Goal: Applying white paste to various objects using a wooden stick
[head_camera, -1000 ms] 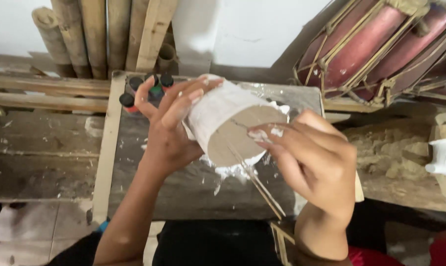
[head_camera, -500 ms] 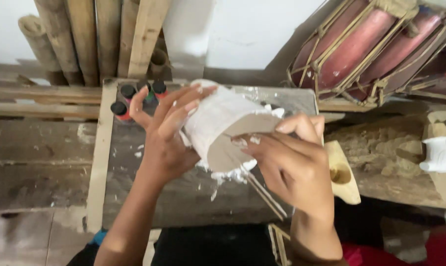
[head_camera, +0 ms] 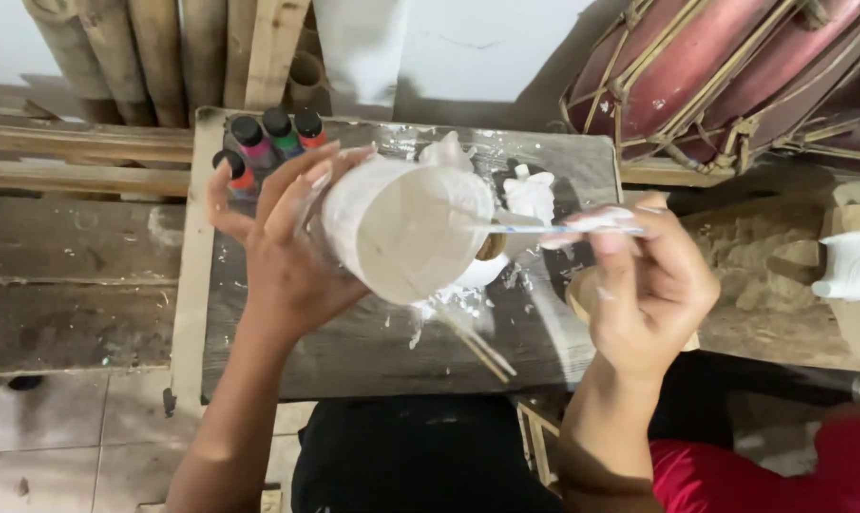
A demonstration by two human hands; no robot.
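Observation:
My left hand (head_camera: pixel 283 252) grips a round, white-coated cylinder (head_camera: pixel 406 228) above a small wooden table (head_camera: pixel 373 351), with its flat end turned toward me. My right hand (head_camera: pixel 644 285) holds a thin paintbrush (head_camera: pixel 544 228) level, its tip touching the right edge of the cylinder's flat end. Under the cylinder lie white paint splashes and two thin sticks (head_camera: pixel 477 344). A small white bowl (head_camera: pixel 482 274) shows partly below the cylinder.
Several small paint bottles (head_camera: pixel 264 142) stand at the table's back left corner. White figurines (head_camera: pixel 530 193) sit at the back of the table, another (head_camera: pixel 853 266) far right. Bamboo poles (head_camera: pixel 164 57) lean at the back left, red drums (head_camera: pixel 715 66) at the back right.
My right hand has drawn away to the right from the cylinder's flat end, which now shows whole and white. The brush now lies level with its tip at the rim.

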